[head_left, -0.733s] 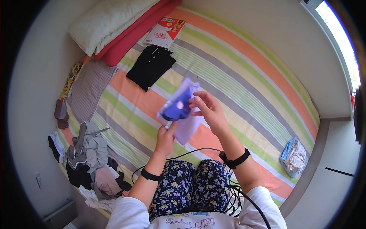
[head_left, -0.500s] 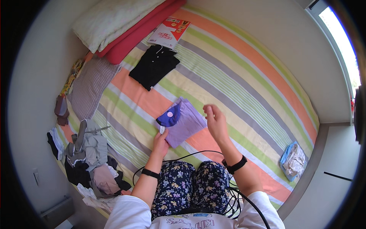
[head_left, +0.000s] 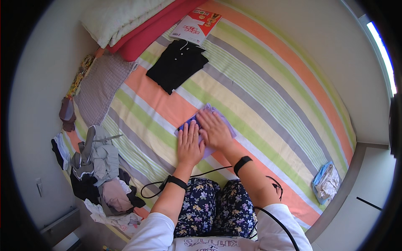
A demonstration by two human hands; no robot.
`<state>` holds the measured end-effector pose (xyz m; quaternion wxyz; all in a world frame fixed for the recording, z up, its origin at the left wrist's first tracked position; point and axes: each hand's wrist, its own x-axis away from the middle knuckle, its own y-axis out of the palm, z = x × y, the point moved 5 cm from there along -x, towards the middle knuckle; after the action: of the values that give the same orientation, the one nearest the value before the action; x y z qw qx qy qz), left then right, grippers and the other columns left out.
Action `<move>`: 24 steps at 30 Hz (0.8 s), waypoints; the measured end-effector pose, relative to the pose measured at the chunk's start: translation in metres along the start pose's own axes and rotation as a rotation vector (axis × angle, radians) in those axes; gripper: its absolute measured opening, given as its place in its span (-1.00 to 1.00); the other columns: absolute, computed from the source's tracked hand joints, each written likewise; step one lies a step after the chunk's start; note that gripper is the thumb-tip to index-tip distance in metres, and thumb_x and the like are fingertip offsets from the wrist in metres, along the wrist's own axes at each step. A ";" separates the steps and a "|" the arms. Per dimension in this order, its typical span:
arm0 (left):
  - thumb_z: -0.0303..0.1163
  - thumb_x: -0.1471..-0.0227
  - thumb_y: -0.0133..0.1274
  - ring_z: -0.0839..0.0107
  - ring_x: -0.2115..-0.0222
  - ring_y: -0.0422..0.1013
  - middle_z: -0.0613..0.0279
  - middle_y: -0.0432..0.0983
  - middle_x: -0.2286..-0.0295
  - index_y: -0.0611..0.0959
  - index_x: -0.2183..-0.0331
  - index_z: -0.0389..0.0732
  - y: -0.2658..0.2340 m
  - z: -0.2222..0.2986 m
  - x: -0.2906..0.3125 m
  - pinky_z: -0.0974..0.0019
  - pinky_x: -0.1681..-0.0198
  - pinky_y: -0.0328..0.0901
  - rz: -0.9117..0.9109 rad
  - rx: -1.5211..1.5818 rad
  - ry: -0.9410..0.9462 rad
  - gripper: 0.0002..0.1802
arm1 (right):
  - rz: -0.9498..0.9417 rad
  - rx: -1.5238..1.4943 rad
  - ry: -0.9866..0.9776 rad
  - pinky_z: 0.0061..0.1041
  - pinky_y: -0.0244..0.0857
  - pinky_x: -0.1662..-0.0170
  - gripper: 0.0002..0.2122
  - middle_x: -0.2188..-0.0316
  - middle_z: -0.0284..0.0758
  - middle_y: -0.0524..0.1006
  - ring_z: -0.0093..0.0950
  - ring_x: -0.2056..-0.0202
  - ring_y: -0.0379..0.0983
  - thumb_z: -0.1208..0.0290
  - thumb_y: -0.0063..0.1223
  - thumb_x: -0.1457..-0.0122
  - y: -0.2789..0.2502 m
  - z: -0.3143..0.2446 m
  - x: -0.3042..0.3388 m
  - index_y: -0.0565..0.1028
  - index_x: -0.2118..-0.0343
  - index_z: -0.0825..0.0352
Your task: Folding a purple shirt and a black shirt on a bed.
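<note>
On the striped bed sheet lies a folded light purple garment with a darker blue-violet patch, mostly covered by my hands. My left hand rests flat on its left part, fingers stretched out over the dark patch. Beside it, my right hand presses flat on the garment with fingers spread, its thumb close to the left hand. Neither hand grips the cloth. Beyond them, a folded black garment with white drawstrings lies on the sheet.
A red and white booklet or flat packet lies past the black garment. Thick red and cream bedding is stacked far left. At left is a heap of loose clothes; at right, a small folded pile. A black cable crosses near my knees.
My left hand has moved from the garment's near edge onto its top. My right hand has come down from the air on the right and now lies flat on the cloth.
</note>
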<state>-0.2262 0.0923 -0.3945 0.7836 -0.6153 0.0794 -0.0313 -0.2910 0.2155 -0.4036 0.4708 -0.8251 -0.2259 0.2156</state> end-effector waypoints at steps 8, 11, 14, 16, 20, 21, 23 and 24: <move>-0.06 -0.20 -0.07 0.02 -0.40 -0.07 0.03 0.04 -0.37 0.22 -0.34 -0.30 -0.005 0.000 0.000 -0.05 -0.44 -0.25 0.019 0.078 -0.027 -0.19 | 0.194 0.465 0.374 -0.05 -0.20 -0.45 -0.42 -0.40 -0.15 0.17 -0.18 -0.42 0.01 0.17 -0.09 -0.32 -0.097 0.080 -0.027 0.24 -0.35 0.33; -0.03 -0.20 -0.07 0.06 -0.40 -0.07 0.07 0.05 -0.38 0.26 -0.32 -0.27 -0.003 -0.001 0.001 -0.04 -0.44 -0.24 0.010 0.054 -0.039 -0.21 | 0.188 0.165 0.044 -0.08 -0.16 -0.45 -0.38 -0.36 -0.14 0.25 -0.17 -0.40 0.06 0.14 0.01 -0.24 -0.071 0.011 -0.011 0.28 -0.32 0.30; -0.03 -0.20 -0.06 0.08 -0.40 -0.06 0.10 0.06 -0.37 0.28 -0.32 -0.26 -0.002 -0.001 0.003 -0.03 -0.44 -0.24 0.019 0.036 -0.016 -0.22 | 0.040 -0.072 -0.073 -0.09 -0.14 -0.44 -0.38 -0.34 -0.13 0.28 -0.18 -0.39 0.11 0.16 0.04 -0.20 -0.031 -0.027 0.005 0.30 -0.31 0.30; -0.05 -0.19 -0.05 0.09 -0.40 -0.05 0.11 0.08 -0.37 0.28 -0.32 -0.25 -0.002 -0.002 0.004 -0.03 -0.44 -0.24 0.008 0.035 -0.019 -0.22 | 0.050 -0.080 0.025 -0.11 -0.17 -0.45 -0.39 -0.35 -0.15 0.27 -0.22 -0.39 0.10 0.16 0.01 -0.22 -0.018 -0.013 0.006 0.29 -0.32 0.30; -0.09 -0.17 0.00 0.01 -0.39 -0.03 0.01 0.05 -0.37 0.24 -0.33 -0.26 -0.003 -0.008 0.005 -0.04 -0.43 -0.20 0.028 0.112 0.035 -0.20 | 0.139 0.275 0.331 -0.13 -0.24 -0.46 -0.42 -0.37 -0.19 0.24 -0.22 -0.41 0.06 0.15 -0.08 -0.32 -0.041 0.064 -0.001 0.25 -0.34 0.30; -0.13 -0.16 0.03 -0.04 -0.38 -0.04 -0.05 0.05 -0.36 0.24 -0.32 -0.28 -0.006 -0.013 0.006 -0.04 -0.42 -0.17 0.087 0.213 -0.009 -0.20 | 0.169 0.320 0.319 -0.13 -0.18 -0.44 -0.44 -0.36 -0.17 0.25 -0.21 -0.40 0.08 0.18 -0.06 -0.32 -0.056 0.077 -0.001 0.26 -0.32 0.32; -0.19 -0.15 0.09 -0.12 -0.37 -0.04 -0.17 0.07 -0.34 0.25 -0.31 -0.32 -0.009 -0.024 0.014 -0.04 -0.41 -0.10 0.152 0.395 -0.101 -0.20 | 0.116 0.385 0.371 -0.13 -0.04 -0.40 -0.48 -0.34 -0.15 0.27 -0.18 -0.37 0.11 0.25 -0.03 -0.31 -0.080 0.092 0.001 0.29 -0.29 0.34; -0.38 -0.11 0.16 -0.14 -0.23 0.21 -0.30 0.20 -0.22 0.21 -0.31 -0.35 -0.016 -0.031 0.023 -0.02 -0.26 0.19 0.277 0.368 -0.205 -0.18 | 0.241 0.321 0.304 -0.13 0.04 -0.35 -0.51 -0.28 -0.12 0.32 -0.14 -0.32 0.18 0.30 0.01 -0.29 -0.094 0.085 0.003 0.32 -0.25 0.36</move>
<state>-0.2078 0.0557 -0.3885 0.8831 -0.4457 0.0762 0.1250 -0.3527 0.3180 -0.3610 0.5954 -0.7836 -0.0154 0.1768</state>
